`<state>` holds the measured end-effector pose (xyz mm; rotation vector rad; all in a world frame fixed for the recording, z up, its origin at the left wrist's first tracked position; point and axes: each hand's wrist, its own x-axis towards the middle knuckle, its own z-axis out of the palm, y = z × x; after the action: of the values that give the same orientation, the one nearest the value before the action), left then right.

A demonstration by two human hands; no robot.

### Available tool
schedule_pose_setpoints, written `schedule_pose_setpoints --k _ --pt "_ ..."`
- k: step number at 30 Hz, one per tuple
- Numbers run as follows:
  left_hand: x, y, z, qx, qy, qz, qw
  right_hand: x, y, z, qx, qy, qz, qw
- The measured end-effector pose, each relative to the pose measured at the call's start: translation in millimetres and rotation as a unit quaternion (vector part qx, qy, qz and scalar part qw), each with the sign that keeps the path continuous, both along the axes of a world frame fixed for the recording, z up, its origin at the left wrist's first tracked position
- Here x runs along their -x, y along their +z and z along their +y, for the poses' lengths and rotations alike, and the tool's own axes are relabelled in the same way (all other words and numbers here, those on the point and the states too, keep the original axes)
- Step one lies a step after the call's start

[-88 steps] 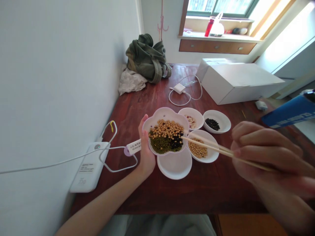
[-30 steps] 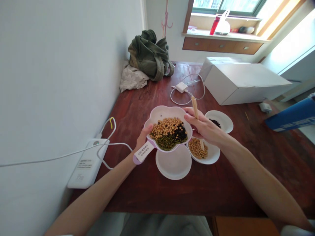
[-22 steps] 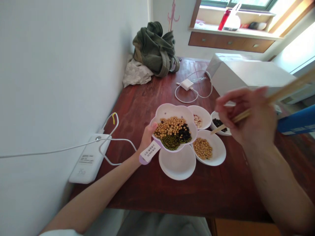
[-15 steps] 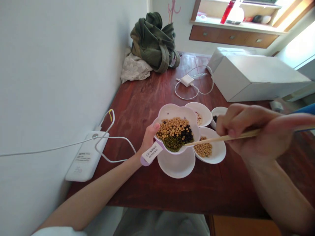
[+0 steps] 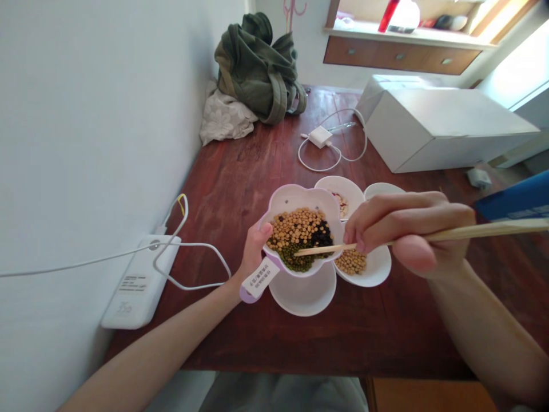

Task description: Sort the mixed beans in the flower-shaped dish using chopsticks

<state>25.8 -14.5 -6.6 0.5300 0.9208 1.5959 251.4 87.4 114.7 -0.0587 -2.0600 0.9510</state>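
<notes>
My left hand [image 5: 254, 245] grips a flower-shaped bowl [image 5: 291, 197] with a lilac rim and a labelled handle, thumb over its edge. Inside lie yellow soybeans [image 5: 295, 224], black beans [image 5: 322, 236] and green mung beans [image 5: 295, 258]. Closed round wooden chopsticks [image 5: 472, 231], my right hand [image 5: 412, 226] keeps their tips among the mung beans. Below the held bowl is a white bowl [image 5: 302, 297] with nothing visible in it. A second white bowl [image 5: 380, 266] with soybeans stands to the right, partly hidden by my right hand.
Behind these are a white bowl [image 5: 343, 186] with pale and reddish bits and another white bowl [image 5: 384, 189], mostly covered. A charger with cable [image 5: 321, 137], a white box [image 5: 429, 126], a green bag [image 5: 257, 74], a power strip [image 5: 141, 286] and a blue object [image 5: 514, 197] surround them.
My right hand has moved left, and the chopstick tips have shifted left through the mung beans. The view has shifted slightly; my left hand still holds the flower-shaped bowl.
</notes>
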Motion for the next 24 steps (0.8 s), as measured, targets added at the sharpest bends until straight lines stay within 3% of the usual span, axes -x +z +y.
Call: schedule_pose_setpoints --k 4,7,11,16,20,24 --pt "-1.3 4.8 1.1 -0.016 -0.005 0.012 1.000 -3.8 0.8 5.6 -0.057 0.030 -0.068 0.996" --pt "-3.3 10.8 1.8 -0.028 -0.028 -0.002 0.999 -8.1 5.0 9.7 -0.052 0.068 -0.114 0.990" --pt "-5.5 16.3 0.8 -0.018 -0.034 -0.018 0.999 -11.8 9.0 10.9 -0.045 0.045 -0.098 0.993" --pt "-4.4 10.0 -1.5 -0.003 -0.012 0.000 1.000 -7.1 6.5 10.3 -0.094 0.046 -0.080 0.991" --pt "0.0 -3.2 -2.8 0.019 0.016 0.022 0.999 0.9 4.9 12.7 -0.080 0.068 -0.090 0.990" --pt "2.0 -5.1 -3.3 -0.011 -0.013 0.028 0.999 4.6 1.1 13.6 -0.035 0.079 -0.095 0.992"
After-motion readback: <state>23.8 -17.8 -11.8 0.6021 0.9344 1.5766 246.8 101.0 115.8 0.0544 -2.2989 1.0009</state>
